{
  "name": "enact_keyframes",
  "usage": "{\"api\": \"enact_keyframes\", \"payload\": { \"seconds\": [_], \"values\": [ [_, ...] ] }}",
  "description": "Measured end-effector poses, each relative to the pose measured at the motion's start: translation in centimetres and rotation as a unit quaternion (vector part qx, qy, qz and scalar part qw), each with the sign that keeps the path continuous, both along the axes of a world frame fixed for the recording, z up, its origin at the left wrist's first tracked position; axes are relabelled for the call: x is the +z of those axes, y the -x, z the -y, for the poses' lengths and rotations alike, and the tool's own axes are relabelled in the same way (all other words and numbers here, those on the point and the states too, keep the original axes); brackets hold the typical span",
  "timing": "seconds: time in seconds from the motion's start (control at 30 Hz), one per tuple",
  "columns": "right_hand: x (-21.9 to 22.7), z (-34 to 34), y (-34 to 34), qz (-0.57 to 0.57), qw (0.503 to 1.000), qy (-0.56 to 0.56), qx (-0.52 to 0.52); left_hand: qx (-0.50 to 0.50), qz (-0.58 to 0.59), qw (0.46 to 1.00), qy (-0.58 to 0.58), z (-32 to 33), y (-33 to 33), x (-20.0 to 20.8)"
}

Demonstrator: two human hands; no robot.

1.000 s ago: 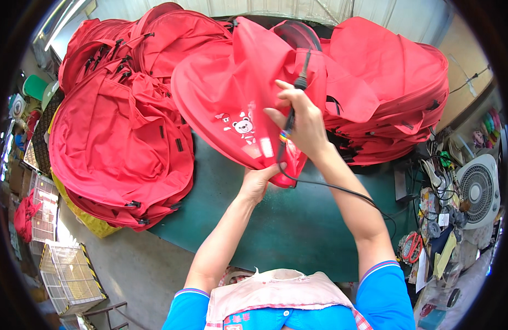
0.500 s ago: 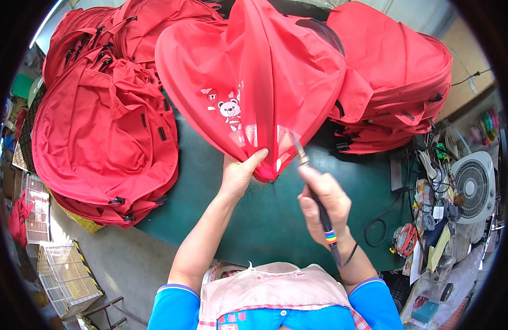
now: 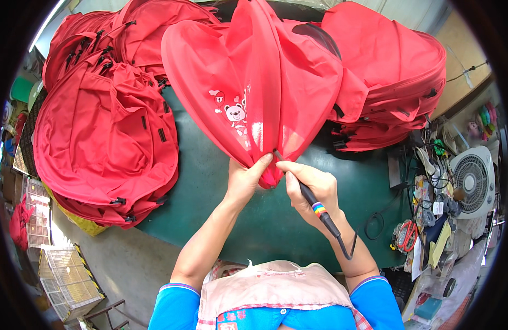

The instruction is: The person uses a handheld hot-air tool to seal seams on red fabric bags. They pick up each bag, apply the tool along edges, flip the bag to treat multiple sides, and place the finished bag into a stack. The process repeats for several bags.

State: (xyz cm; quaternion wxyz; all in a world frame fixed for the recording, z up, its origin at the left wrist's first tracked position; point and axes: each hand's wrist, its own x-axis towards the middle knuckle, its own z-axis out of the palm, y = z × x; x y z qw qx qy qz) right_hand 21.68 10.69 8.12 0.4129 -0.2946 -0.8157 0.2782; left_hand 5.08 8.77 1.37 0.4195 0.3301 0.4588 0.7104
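Note:
A red fabric bag (image 3: pixel 306 82) with a printed white bear hangs its pointed end toward me over the green table. My left hand (image 3: pixel 243 180) pinches that end, thumb on top beside the dark middle strip. In my right hand (image 3: pixel 320 186) is a soldering iron (image 3: pixel 325 217), gripped like a pen, with a black handle, a striped rainbow band and a cord. Its metal tip touches or nearly touches the cloth just right of my left thumb; the exact contact is too small to tell.
Piled red backpacks (image 3: pixel 100 148) lie at the left, with another red stack (image 3: pixel 391 71) at the right on the green table (image 3: pixel 210 220). A white fan (image 3: pixel 472 181), red-handled scissors (image 3: pixel 409 235) and tangled cables crowd the right side. A wire crate (image 3: pixel 67 280) stands on the floor.
My right hand has moved left and up, bringing the iron's tip down to the bag's pointed end near my left thumb. The bag's end and my left hand have shifted slightly.

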Motion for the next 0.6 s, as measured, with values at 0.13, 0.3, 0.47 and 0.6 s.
{"api": "enact_keyframes", "payload": {
  "seconds": [0.13,0.3,0.47,0.6],
  "values": [
    [4.8,0.2,-0.9,0.034,0.967,0.244,0.071,-0.026,-0.002,0.999,0.023,0.2,0.7,0.0],
    [6.4,-1.5,-1.2,-0.279,0.923,0.196,0.177,-0.018,-0.018,0.999,0.033,0.7,-0.4,0.1],
    [-3.0,-7.8,3.1,-0.003,0.929,-0.365,-0.057,0.056,0.109,0.992,0.033,1.9,-2.8,0.1],
    [-5.1,-10.7,2.8,-0.046,0.942,-0.284,-0.172,0.227,0.161,0.960,-0.045,2.9,-0.2,0.6]
  ]
}}
